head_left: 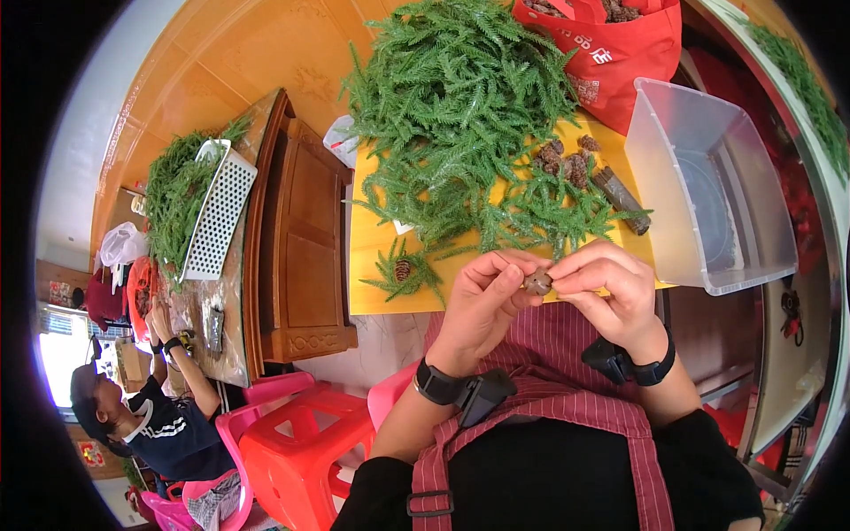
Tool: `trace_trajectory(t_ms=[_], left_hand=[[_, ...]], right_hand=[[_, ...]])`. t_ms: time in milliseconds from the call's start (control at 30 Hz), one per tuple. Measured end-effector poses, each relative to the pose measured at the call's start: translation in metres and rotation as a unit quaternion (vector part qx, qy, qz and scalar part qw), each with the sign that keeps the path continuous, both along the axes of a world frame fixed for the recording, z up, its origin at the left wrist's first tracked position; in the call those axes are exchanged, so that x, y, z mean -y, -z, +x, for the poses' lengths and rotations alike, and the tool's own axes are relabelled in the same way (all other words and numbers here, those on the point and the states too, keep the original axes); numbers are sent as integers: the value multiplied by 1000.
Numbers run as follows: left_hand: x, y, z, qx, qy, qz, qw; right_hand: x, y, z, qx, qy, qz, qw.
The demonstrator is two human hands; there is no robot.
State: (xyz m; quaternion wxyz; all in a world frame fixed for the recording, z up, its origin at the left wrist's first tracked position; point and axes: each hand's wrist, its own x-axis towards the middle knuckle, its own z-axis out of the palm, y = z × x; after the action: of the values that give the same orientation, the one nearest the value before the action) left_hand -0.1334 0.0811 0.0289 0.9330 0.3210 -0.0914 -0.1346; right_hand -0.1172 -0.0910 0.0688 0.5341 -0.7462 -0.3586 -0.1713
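The left hand [485, 296] and right hand [615, 290] clamp their grip on a small, rounded, brown cone-like piece [537, 284] near a flat yellow desk's edge [376, 305], where slack pressure could drop it

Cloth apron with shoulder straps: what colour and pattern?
The cloth apron is dark red with thin pale stripes, seen in the head view.
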Motion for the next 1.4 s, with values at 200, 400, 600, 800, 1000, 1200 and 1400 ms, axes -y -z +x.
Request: trace_trajectory(t_ms=[200,400,600,800,1000,1200,1400], left_hand=[[0,-8,-1,24,-53,160,985],[0,-14,-1,80,-74,223,969],[1,-19,-1,112,-83,258,956],[-2,-19,-1,126,-52,254,958],[0,-24,-2,138,-49,281,948],[-3,-22,-1,153,-22,304,940],[-8,-27,-1,170,23,345,923]], right_hand=[[-2,2,1,28,21,-27,999],[-1,1,2,32,20,-33,999],[3,-2,1,-2,11,-23,1000],[3,-1,1,-50,1,5,999],[5,-3,2,-97,-3,36,995],[6,-5,9,-112,-30,12,993],[7,0,14,-180,-140,25,973]])
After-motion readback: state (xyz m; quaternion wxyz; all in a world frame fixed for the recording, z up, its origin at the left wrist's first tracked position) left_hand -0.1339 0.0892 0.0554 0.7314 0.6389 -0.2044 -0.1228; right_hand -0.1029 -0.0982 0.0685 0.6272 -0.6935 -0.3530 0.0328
